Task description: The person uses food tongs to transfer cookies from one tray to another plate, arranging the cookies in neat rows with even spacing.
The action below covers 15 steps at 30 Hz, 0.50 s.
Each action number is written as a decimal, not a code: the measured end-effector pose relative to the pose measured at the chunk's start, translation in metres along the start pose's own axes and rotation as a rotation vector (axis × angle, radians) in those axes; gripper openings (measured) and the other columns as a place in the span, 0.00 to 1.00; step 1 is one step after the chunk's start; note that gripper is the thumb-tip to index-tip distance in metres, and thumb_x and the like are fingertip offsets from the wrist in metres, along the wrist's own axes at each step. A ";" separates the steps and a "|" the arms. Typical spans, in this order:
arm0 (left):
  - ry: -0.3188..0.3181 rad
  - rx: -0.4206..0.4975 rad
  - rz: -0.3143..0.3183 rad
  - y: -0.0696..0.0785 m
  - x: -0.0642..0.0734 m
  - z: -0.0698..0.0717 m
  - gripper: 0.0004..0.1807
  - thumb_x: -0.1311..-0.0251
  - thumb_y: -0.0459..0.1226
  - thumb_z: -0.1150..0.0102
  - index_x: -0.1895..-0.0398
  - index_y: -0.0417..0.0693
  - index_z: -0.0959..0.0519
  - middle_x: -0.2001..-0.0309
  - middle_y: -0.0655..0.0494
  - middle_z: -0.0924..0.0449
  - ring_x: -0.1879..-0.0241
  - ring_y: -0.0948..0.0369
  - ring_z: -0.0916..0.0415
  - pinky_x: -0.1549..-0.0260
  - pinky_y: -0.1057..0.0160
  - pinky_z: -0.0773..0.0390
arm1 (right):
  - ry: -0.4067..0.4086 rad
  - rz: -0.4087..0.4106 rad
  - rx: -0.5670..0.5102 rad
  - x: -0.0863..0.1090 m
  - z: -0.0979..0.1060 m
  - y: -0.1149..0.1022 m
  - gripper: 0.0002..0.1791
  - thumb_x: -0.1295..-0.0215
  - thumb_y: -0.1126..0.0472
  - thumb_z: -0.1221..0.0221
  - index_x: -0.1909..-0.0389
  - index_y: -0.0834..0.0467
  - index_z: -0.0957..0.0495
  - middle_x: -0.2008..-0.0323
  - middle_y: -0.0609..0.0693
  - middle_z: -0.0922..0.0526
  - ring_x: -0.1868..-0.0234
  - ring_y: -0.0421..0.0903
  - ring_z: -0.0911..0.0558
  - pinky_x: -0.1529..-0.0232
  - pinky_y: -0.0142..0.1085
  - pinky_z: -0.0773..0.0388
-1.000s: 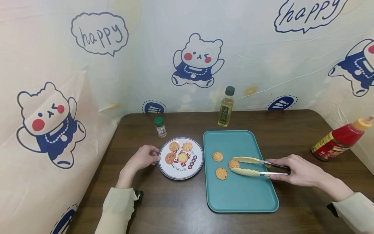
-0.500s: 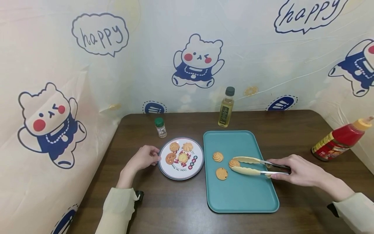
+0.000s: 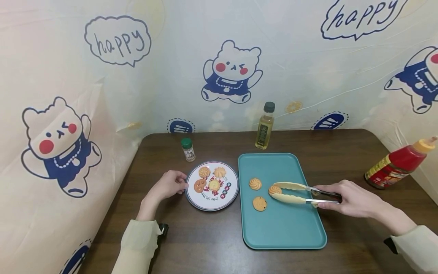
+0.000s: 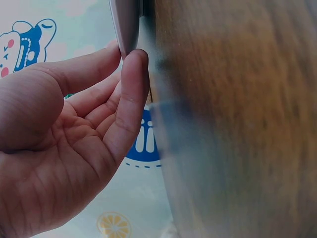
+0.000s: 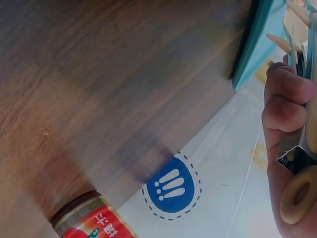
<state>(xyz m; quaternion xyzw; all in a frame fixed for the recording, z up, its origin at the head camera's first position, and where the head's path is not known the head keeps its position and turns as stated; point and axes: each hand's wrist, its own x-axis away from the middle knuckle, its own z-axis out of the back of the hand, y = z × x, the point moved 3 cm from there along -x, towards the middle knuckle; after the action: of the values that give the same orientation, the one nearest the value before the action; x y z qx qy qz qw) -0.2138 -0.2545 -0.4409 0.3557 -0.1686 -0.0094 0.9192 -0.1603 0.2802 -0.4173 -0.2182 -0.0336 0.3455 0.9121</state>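
Observation:
My left hand (image 3: 170,184) pinches the left rim of a white plate (image 3: 205,203) with a dark blue edge; the left wrist view has thumb and finger on that rim. Several cookies lie on the plate, among them a pretzel-shaped one (image 3: 200,185). In my right hand (image 3: 352,199) I grip a pair of tongs (image 3: 291,199) with cream tips and metal arms. The tips straddle a swirled cookie (image 3: 275,190) on a teal tray (image 3: 284,232). Another swirled cookie (image 3: 254,183) and a round flat cookie (image 3: 259,203) lie left of the tips.
A green-capped shaker (image 3: 188,149) stands behind the plate. Behind the tray is an oil bottle (image 3: 265,127). A red sauce bottle (image 3: 397,165) stands at the right, beyond my right hand. The dark wooden table (image 3: 198,243) meets a printed curtain at its back edge.
The tongs have shifted very slightly to the right, the swirled cookie between their tips moving along with them. The left hand and plate stay in place.

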 end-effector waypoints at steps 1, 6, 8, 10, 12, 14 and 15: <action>0.001 0.001 0.001 0.000 0.000 0.000 0.19 0.36 0.33 0.36 0.44 0.34 0.22 0.66 0.49 0.22 0.68 0.57 0.22 0.62 0.59 0.17 | 0.002 0.002 -0.002 0.000 0.001 0.000 0.27 0.38 0.49 0.32 0.42 0.60 0.20 0.74 0.30 0.25 0.82 0.26 0.42 0.84 0.25 0.42; 0.000 0.002 -0.001 -0.001 0.000 0.000 0.19 0.36 0.33 0.35 0.44 0.34 0.22 0.65 0.49 0.22 0.68 0.57 0.22 0.62 0.59 0.17 | 0.001 -0.012 -0.013 -0.004 0.004 -0.001 0.28 0.37 0.48 0.32 0.42 0.59 0.20 0.81 0.29 0.35 0.84 0.26 0.42 0.85 0.25 0.41; 0.000 0.002 0.000 -0.001 0.000 0.000 0.19 0.36 0.33 0.35 0.44 0.34 0.22 0.65 0.49 0.22 0.68 0.57 0.22 0.62 0.59 0.17 | 0.000 -0.014 -0.015 -0.007 0.007 -0.002 0.28 0.37 0.48 0.33 0.41 0.59 0.20 0.82 0.30 0.39 0.85 0.26 0.43 0.86 0.26 0.41; 0.001 0.002 -0.001 -0.001 0.000 0.000 0.19 0.36 0.33 0.35 0.44 0.34 0.22 0.65 0.49 0.22 0.68 0.57 0.21 0.62 0.59 0.17 | 0.009 -0.005 -0.009 -0.010 0.009 -0.003 0.28 0.37 0.48 0.32 0.41 0.59 0.20 0.82 0.30 0.40 0.85 0.26 0.43 0.86 0.26 0.41; 0.002 0.002 -0.003 0.000 0.000 0.000 0.19 0.36 0.33 0.35 0.44 0.34 0.22 0.65 0.49 0.22 0.68 0.57 0.21 0.62 0.59 0.17 | 0.012 0.006 -0.006 -0.013 0.011 -0.004 0.28 0.38 0.48 0.32 0.41 0.59 0.20 0.83 0.30 0.41 0.85 0.26 0.43 0.86 0.26 0.41; 0.001 0.002 -0.005 0.000 0.000 0.000 0.19 0.36 0.33 0.35 0.44 0.34 0.22 0.65 0.49 0.21 0.68 0.57 0.21 0.62 0.59 0.16 | 0.010 0.019 -0.007 -0.017 0.013 -0.006 0.28 0.37 0.49 0.32 0.41 0.60 0.20 0.83 0.30 0.41 0.85 0.27 0.43 0.86 0.26 0.41; 0.001 0.001 -0.004 0.000 0.000 0.000 0.19 0.36 0.33 0.35 0.44 0.34 0.22 0.65 0.49 0.21 0.68 0.57 0.21 0.62 0.59 0.16 | 0.008 0.021 -0.007 -0.019 0.013 -0.007 0.28 0.37 0.49 0.32 0.41 0.60 0.20 0.83 0.30 0.41 0.85 0.27 0.43 0.86 0.26 0.41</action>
<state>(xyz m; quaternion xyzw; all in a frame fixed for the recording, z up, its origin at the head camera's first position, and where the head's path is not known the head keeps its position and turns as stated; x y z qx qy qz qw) -0.2139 -0.2543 -0.4407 0.3567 -0.1674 -0.0110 0.9190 -0.1729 0.2684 -0.4008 -0.2230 -0.0286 0.3541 0.9078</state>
